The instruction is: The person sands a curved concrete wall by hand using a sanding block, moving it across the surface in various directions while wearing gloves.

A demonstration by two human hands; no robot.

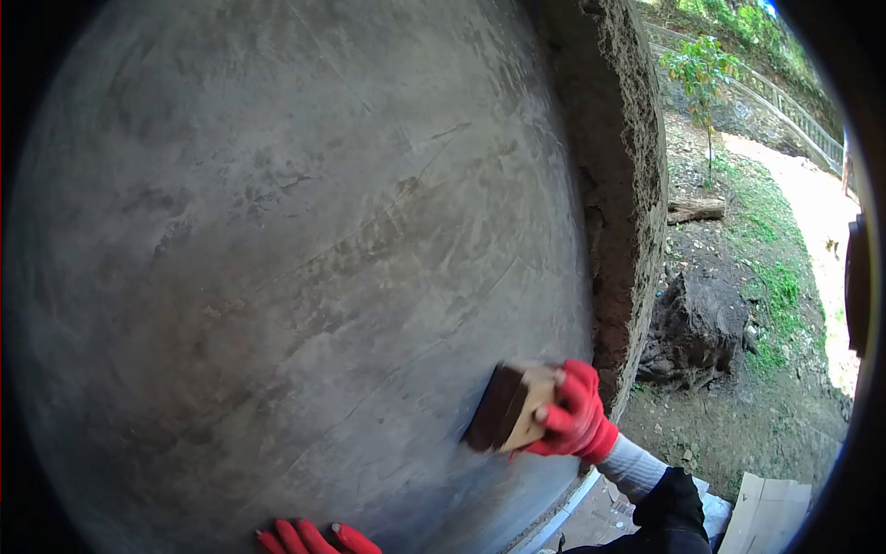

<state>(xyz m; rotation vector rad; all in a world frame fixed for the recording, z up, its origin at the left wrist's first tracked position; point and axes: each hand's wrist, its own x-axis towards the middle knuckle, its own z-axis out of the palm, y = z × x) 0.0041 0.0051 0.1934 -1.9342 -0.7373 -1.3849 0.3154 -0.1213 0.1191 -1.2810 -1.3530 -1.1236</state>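
Observation:
My right hand (pixel 577 415), in a red glove with a grey cuff, grips a block (pixel 512 408) with a light wooden side and a dark brown side. The dark side lies against the grey plastered wall (pixel 323 231), near its right edge. The block is a little blurred. At the bottom of the view, my left hand (pixel 314 538), also red-gloved, shows only its fingers, spread against the lower wall. The rest of that hand is outside the frame.
A rough concrete edge (pixel 646 185) borders the wall on the right. Beyond it are a large dark stump or rock (pixel 697 323), a log (pixel 697 210), a small tree (pixel 706 74) and a railing (pixel 784 111). Flat cardboard (pixel 766 517) lies at the lower right.

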